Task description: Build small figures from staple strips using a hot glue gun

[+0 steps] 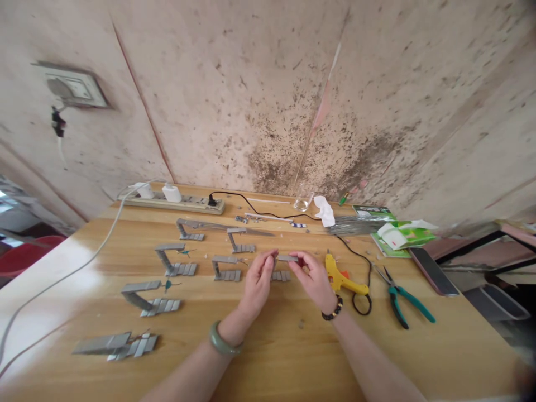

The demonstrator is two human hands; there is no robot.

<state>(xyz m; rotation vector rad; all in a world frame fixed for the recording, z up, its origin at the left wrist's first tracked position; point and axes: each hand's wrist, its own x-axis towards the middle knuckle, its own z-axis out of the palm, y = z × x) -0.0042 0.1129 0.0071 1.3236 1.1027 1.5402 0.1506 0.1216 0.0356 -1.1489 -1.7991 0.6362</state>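
Observation:
Between my two hands, near the middle of the table, stands a small grey bracket-shaped model (281,276) with a ridged flat base. My left hand (257,282) closes its fingers at the model's upright side, which they partly hide. With thumb and fingers, my right hand (312,279) pinches the free end of the model's top bar. Just left of my left hand is a similar grey model (228,274) with a base, a post and an overhanging bar. Several more like it are spread to the left, among them one with a small teal piece (168,286) at its bar's end.
Right of my right hand lie a yellow glue gun (347,283) with a black cord and teal-handled pliers (412,303). Farther right are a phone (433,271) and a green tissue pack (412,237). A power strip (196,205) and grey strips (355,224) lie near the wall.

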